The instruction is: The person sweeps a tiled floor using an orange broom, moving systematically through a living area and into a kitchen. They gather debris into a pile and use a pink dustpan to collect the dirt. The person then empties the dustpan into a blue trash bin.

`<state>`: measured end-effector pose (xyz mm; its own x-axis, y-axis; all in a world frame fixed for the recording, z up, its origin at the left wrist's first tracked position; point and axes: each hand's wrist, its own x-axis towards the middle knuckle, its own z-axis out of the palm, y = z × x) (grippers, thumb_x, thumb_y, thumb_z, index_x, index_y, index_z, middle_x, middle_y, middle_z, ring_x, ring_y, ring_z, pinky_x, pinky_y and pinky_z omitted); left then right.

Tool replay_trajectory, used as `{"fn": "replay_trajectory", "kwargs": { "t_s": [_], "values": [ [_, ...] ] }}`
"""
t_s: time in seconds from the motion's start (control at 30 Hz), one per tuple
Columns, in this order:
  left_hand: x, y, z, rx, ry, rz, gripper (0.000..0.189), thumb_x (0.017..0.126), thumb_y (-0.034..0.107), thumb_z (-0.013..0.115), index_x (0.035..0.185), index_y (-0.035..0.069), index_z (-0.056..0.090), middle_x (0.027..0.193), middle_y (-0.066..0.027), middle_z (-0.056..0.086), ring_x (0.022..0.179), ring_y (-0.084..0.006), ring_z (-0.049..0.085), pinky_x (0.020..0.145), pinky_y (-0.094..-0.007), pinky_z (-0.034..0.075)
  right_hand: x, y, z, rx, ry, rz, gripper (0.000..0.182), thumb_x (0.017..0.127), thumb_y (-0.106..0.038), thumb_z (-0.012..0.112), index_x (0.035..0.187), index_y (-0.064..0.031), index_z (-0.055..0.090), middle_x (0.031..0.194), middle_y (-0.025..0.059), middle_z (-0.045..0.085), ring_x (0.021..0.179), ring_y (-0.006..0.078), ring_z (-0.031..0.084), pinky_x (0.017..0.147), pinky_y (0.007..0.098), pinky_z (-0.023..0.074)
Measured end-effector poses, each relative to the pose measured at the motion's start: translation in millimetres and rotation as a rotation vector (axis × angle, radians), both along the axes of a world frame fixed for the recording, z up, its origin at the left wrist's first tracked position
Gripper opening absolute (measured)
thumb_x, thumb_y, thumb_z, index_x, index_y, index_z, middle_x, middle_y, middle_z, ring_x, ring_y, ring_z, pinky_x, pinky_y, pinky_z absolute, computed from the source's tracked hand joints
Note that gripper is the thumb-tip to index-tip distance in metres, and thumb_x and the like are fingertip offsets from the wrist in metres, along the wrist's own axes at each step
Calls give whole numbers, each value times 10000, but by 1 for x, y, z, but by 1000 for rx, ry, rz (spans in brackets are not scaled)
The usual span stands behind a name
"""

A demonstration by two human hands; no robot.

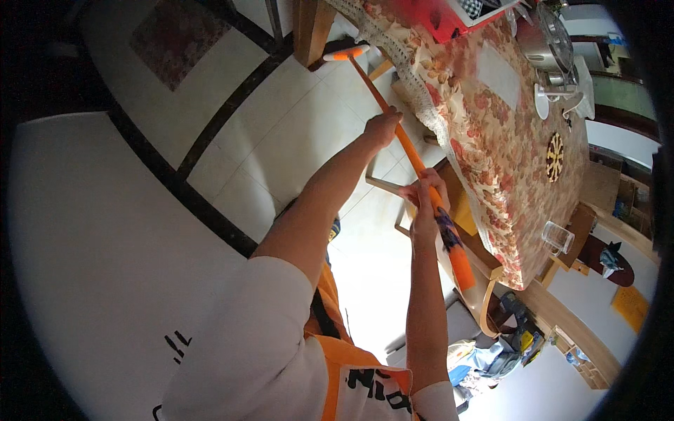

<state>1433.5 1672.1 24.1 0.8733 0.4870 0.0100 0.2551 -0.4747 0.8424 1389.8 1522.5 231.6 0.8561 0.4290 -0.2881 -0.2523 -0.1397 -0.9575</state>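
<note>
An orange pole (409,144) runs slantwise through both of my hands. My left hand (383,128) is closed around its middle, and my right hand (427,197) grips it nearer the thick end, just above a dark patterned band. At the far end of the pole, an orange and white head (346,53) lies low by a wooden leg (313,31), close to the tiled floor (284,121). The thick orange end of the pole points back past my right forearm.
Right of the pole stands a table with a floral, lace-edged tablecloth (489,173). On it are a glass mug (557,238), a round trivet (554,157), a metal pot (538,47) and a red box (421,16). Wooden chairs (489,302) stand by it; clothes (482,360) are piled lower right.
</note>
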Motion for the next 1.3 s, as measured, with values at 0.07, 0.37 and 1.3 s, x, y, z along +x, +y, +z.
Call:
{"fn": "replay_trajectory", "kwargs": {
  "t_s": [0.07, 0.37, 1.3],
  "values": [
    [-9, -17, 14, -77, 2, -18, 191, 750, 8, 509, 932, 67, 492, 943, -139, 518, 888, -364, 566, 731, -453, 476, -6, -15, 10, 77, -36, -46, 92, 863, -98, 567, 906, -27, 528, 1085, 101, 533, 663, 142, 601, 661, 284, 537],
    [-28, -40, 119, -4, -23, -63, 292, 736, 11, 527, 1017, 86, 497, 987, -119, 489, 755, -322, 601, 627, -458, 490, 11, -57, 78, 155, -221, -61, 236, 815, -236, 601, 928, -41, 531, 965, 119, 559, 763, 277, 653, 716, 413, 547],
    [-93, -207, 129, -55, 49, -734, 197, 772, 94, 517, 967, 79, 487, 1066, -131, 513, 873, -352, 590, 728, -450, 488, -159, -171, 114, -144, -100, -628, 237, 887, -227, 549, 993, -16, 531, 1164, 207, 529, 673, 284, 667, 590, 339, 566]
  ]
}}
